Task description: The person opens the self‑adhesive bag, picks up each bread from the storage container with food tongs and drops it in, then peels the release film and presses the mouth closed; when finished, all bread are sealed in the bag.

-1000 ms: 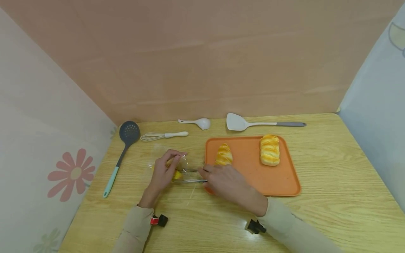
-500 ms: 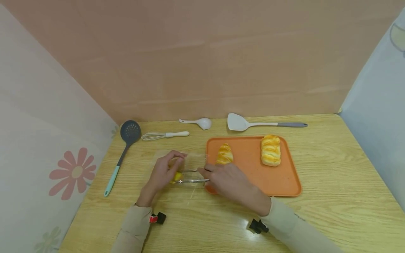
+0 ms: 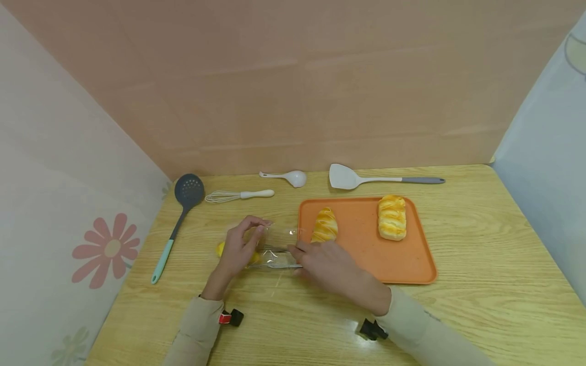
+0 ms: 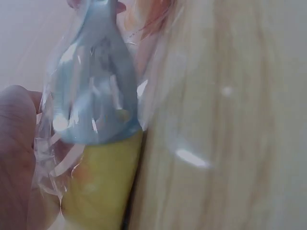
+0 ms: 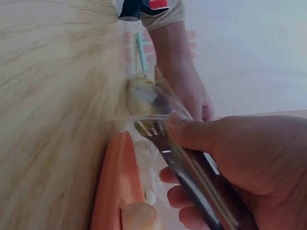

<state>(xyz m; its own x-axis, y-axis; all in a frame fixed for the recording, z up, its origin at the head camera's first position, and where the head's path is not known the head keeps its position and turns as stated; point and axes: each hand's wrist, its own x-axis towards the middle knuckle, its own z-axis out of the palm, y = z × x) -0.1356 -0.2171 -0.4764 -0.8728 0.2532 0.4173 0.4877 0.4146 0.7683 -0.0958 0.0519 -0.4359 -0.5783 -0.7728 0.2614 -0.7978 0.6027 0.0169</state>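
- Left hand [image 3: 238, 249] holds the clear plastic bag [image 3: 270, 249] on the wooden surface [image 3: 480, 254], fingers curled round its far end and pinching the film.
- Right hand [image 3: 327, 264] grips metal tongs [image 3: 281, 256], thumb pressed on top in the right wrist view, tips poked in at the bag's mouth just left of the orange tray [image 3: 412, 264].
- One yellow bread piece [image 3: 221, 249] sits at the bag's left end; whether it is fully inside, I cannot tell.
- My read: one piece is bagged or nearly so, tongs not yet out, two pieces left to go.
- Count: two striped bread rolls on the tray, one near its left edge [image 3: 324, 224], one further right [image 3: 391, 217].
- Along the back: one slotted spoon [image 3: 183, 203], one whisk [image 3: 238, 195], one white ladle [image 3: 286, 177], one white spatula [image 3: 366, 179].
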